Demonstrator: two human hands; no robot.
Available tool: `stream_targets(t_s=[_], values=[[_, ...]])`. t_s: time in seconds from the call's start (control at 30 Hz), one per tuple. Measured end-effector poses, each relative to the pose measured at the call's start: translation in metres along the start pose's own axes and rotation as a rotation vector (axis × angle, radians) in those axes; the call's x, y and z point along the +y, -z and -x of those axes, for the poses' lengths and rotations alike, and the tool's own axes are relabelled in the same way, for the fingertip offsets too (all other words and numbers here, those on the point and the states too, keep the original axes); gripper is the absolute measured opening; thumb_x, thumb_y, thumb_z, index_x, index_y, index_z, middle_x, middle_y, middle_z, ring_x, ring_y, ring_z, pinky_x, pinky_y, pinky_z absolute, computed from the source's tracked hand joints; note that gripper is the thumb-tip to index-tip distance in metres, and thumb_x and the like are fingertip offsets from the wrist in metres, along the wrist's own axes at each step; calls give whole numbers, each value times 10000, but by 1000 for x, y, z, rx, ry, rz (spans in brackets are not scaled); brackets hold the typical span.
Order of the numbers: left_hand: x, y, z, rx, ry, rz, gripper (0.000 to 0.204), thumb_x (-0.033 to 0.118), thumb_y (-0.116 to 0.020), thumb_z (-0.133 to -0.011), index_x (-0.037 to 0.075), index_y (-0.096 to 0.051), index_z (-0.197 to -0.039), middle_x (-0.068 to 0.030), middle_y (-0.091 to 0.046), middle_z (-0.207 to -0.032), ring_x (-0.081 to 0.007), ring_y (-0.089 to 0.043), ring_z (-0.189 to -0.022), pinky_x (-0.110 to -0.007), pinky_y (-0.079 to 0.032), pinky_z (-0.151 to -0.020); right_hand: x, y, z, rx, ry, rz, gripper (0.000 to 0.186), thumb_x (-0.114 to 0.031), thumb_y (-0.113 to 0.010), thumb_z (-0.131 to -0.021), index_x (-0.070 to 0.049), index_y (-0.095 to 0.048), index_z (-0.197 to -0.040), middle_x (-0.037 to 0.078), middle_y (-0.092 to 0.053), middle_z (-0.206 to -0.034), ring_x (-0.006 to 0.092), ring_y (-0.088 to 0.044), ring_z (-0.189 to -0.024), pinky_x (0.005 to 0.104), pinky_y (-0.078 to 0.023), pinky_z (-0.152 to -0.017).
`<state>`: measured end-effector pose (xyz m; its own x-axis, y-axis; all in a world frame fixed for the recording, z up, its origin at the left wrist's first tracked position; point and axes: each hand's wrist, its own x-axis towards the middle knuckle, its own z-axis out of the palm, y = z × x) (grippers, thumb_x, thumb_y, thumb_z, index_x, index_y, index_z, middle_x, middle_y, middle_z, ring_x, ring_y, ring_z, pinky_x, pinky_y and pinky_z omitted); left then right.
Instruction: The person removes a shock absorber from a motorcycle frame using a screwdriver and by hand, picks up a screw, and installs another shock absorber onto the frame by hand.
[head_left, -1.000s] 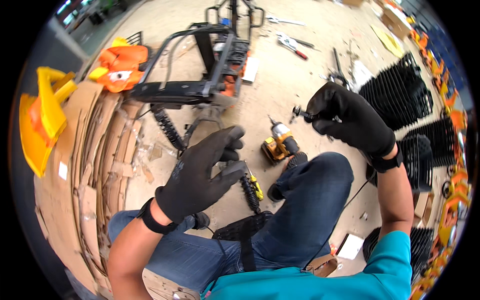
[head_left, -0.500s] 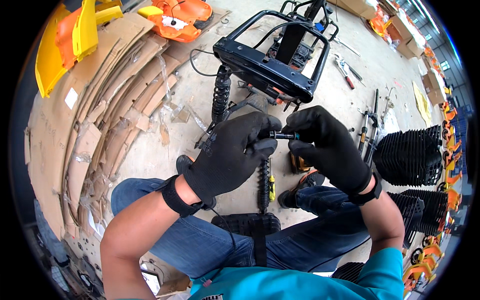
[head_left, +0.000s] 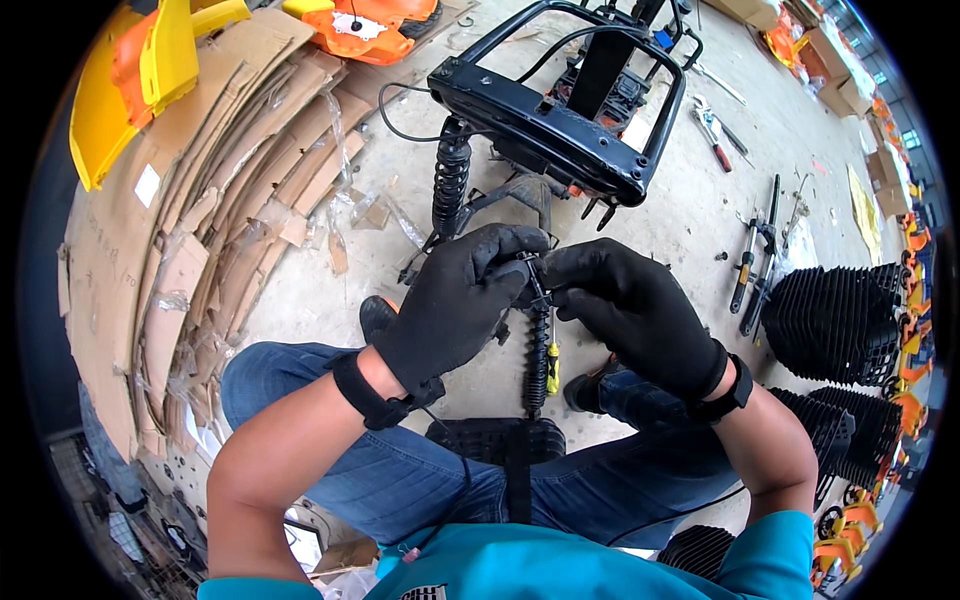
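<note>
Both of my hands wear black gloves and meet at the middle of the view. Between my left hand's (head_left: 455, 305) thumb and fingers is a short dark metal bolt (head_left: 535, 279), tilted, with a ring near its lower end. My right hand (head_left: 640, 310) is closed, its fingertips pressed against the bolt's right side; part of the bolt is hidden by the gloves. Just below the hands, a black coil-spring shock absorber (head_left: 537, 360) stands between my legs. Beside it is a yellow-handled screwdriver (head_left: 553, 370). A black metal vehicle frame (head_left: 545, 120) lies beyond the hands.
Flattened cardboard (head_left: 200, 200) is stacked at the left, with yellow panels (head_left: 170, 65) on top. Another shock absorber (head_left: 451, 185) sits on the frame's left side. Red-handled pliers (head_left: 715, 140), dark fork-like tubes (head_left: 760, 260) and stacked black ribbed plastic parts (head_left: 835, 320) lie at the right.
The bolt has turned from lying level to nearly upright. My right hand has moved down and left, closer to the left hand. The vehicle frame appears slightly farther right and higher.
</note>
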<state>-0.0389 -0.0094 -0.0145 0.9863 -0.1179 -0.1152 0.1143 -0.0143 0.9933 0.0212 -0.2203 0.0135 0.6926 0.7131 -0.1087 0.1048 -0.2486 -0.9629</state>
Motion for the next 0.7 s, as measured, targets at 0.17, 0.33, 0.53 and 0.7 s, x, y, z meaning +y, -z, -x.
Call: stream_targets(t_s=[0.17, 0.33, 0.53, 0.7], values=[[-2, -3, 0, -7, 67, 173, 400, 7, -524, -936, -2, -500, -1335, -71, -615, -1104, -104, -600, -987, -288, -524, -881, 10, 3, -6, 52, 4, 72, 257, -76, -600, -942, -53, -598, -1198, 105, -694, -982, 142, -657, -878, 297, -516, -800], [-3, 0, -1, -63, 120, 219, 488, 29, -561, -933, 5, -412, -1396, -64, -612, -1056, -90, -606, -929, -272, -532, -827, 1, 8, -10, -49, -48, 125, 347, -82, -606, -945, -86, -580, -1291, 87, -683, -902, 141, -609, -772, 299, -494, -732], [0, 2, -2, -124, 221, 175, 506, 85, -605, -939, -24, -405, -1392, -85, -625, -1045, -106, -618, -920, -257, -531, -777, 8, 6, -10, -153, 104, 202, 338, -75, -604, -947, -92, -596, -1285, 47, -665, -859, 106, -566, -724, 290, -481, -689], [1, 5, -1, -138, 302, 323, 478, 135, -592, -955, -26, -433, -1376, -100, -634, -1073, -149, -654, -947, -268, -534, -821, 9, 7, -9, -159, -32, 175, 248, -96, -618, -946, -57, -616, -1191, 39, -653, -850, 90, -579, -729, 270, -490, -689]])
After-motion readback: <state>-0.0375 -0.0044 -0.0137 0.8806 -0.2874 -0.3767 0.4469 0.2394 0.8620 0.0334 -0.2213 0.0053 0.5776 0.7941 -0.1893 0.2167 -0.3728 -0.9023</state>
